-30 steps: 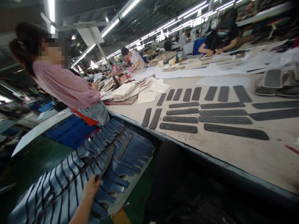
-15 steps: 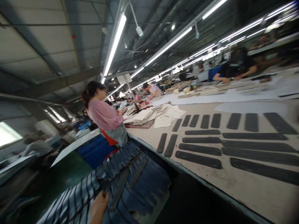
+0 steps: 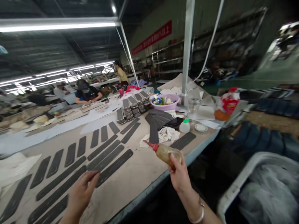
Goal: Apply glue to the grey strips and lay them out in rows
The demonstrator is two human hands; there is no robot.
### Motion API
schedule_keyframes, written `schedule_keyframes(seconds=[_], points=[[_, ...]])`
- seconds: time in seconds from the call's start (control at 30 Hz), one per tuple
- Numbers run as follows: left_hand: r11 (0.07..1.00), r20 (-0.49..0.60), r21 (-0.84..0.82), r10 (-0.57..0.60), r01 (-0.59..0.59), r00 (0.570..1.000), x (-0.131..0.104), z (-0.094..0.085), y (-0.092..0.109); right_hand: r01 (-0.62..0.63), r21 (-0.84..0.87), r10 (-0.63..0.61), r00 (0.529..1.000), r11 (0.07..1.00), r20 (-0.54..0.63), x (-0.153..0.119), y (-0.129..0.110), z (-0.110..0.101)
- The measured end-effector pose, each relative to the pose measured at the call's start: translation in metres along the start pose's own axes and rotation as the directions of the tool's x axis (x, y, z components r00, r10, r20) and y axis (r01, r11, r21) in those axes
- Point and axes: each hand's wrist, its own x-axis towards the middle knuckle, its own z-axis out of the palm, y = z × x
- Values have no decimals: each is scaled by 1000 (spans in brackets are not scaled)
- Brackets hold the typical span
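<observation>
My right hand (image 3: 178, 169) is wrapped round a glue bottle (image 3: 165, 154) with a red nozzle that points left, held above the table's front edge. My left hand (image 3: 83, 189) hovers over the dark strips at lower left. Its fingers are bent with the thumb near them, and whether anything small is between them cannot be seen. Dark strips (image 3: 115, 167) lie in rows on the beige table (image 3: 140, 174). One more dark piece (image 3: 183, 141) rests by the right edge, beyond the bottle.
Stacked pieces (image 3: 133, 107), a purple basket (image 3: 164, 105), a green-capped bottle (image 3: 184, 126), a clear jar (image 3: 193, 108) and a white cloth (image 3: 167, 134) stand or lie farther back. A metal post (image 3: 187, 46) rises there. A grey bin (image 3: 235, 183) is at lower right. A person (image 3: 87, 91) works across the table.
The view has swung right, from the rack of blue pieces and a person in pink to the table. My right hand with the bottle has come into view.
</observation>
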Motion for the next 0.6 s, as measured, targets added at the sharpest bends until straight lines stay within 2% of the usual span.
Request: schedule_keyframes(seconds=[0.07,0.13,0.2,0.27,0.33,0.43,0.5,0.6], points=[[985,45,-117,133,-127,990,54,46,54,0,12,1,1000,1000,-28,3,1,1],[938,51,-195,300,-285,953,90,90,105,5,31,-3,999,1000,-43,8,0,-2],[892,97,-219,424,-396,901,110,128,144,9,56,-6,999,998,-54,14,-3,-6],[860,145,-238,491,-451,859,117,156,167,8,68,-3,998,998,-62,17,-5,-9],[837,184,-257,534,-484,825,119,174,178,-2,68,7,998,998,-63,19,-6,-9],[812,221,-276,575,-515,788,120,185,180,-31,73,35,998,997,-56,17,-6,-7],[809,227,-282,578,-515,784,122,184,178,-42,79,46,998,996,-42,16,-6,-7],[819,222,-295,560,-493,798,127,172,173,-48,80,50,999,996,-20,16,-6,-9]])
